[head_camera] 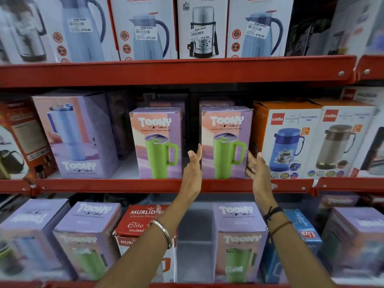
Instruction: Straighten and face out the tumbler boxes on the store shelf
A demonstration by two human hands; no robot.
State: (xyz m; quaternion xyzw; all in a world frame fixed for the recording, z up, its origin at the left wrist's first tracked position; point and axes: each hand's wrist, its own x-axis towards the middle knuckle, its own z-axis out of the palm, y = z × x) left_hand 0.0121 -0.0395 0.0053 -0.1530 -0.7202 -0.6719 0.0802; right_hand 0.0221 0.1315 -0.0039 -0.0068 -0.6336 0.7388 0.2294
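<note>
On the middle shelf (145,185) stand two lilac Toony tumbler boxes with a green tumbler on the front. The right tumbler box (226,142) faces out, at the shelf's front edge. My left hand (193,163) lies flat against its left side, thumb up. Against its right side rests my right hand (256,167), fingers reaching into the gap beside the orange box. The left tumbler box (158,142) faces out a hand's width away. A bigger Toony box (79,134) with a blue tumbler stands upside down and angled at the left. More lilac boxes sit behind the front ones.
Orange and white Cello jug boxes (291,140) crowd the tumbler box's right side. Flask boxes (145,28) fill the shelf above. Below are several Toony boxes (239,235), a red Murlidhar box (137,223) and a gap between them.
</note>
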